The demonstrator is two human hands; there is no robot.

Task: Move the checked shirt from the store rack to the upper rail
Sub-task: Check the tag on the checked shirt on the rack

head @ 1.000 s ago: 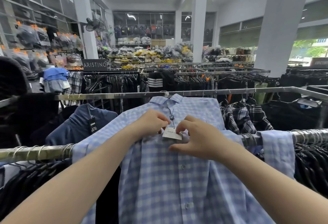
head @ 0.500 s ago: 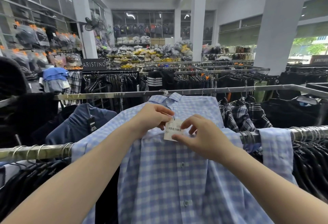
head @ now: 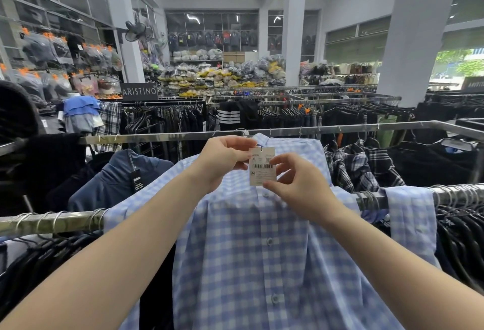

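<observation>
The light blue checked shirt (head: 251,253) hangs in front of me, its collar up at the far upper rail (head: 157,138) and its body and sleeves draped over the near rail (head: 52,221). A white paper price tag (head: 262,166) with a barcode hangs from its collar. My left hand (head: 222,163) pinches the tag's top left corner. My right hand (head: 301,185) pinches its lower right edge. The tag faces me, held upright between both hands.
A navy shirt (head: 115,183) with a black tag hangs to the left, a dark plaid shirt (head: 358,164) to the right. Black garments on hangers fill the near rail on both sides. More racks, an ARISTINO sign (head: 139,91) and white pillars stand behind.
Both hands lifted the price tag off the shirt front and turned it upright to face me; the hands rose toward the collar.
</observation>
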